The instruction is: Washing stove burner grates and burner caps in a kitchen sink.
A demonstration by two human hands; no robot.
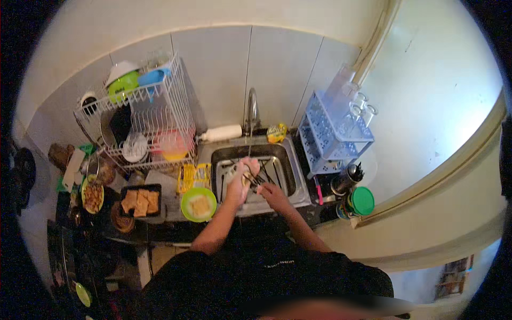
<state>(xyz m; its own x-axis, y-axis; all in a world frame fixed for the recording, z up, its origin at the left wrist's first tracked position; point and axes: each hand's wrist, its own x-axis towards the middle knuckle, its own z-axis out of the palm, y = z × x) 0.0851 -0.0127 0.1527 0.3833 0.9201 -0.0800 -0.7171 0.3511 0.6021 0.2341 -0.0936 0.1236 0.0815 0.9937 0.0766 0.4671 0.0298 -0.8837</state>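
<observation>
Both of my hands are over the stainless steel sink (294, 188), below the running faucet (252, 108). My left hand (239, 186) is around several thin dark utensils (253, 180), whose exact kind is too blurred to tell, with something pale beside the palm. Pinched at the lower right end of the same utensils is my right hand (274, 196). Water falls from the spout onto or just behind the left hand. More dark, thin items lie in the basin, partly hidden by my hands.
Left of the sink are a green bowl (199, 220), yellow packets (185, 178), a black tray of brown slices (141, 201) and a white dish rack (176, 104). On the right stand a blue plastic shelf (316, 136) with glasses, a pink-handled knife (319, 195) and a green-lidded container (363, 201).
</observation>
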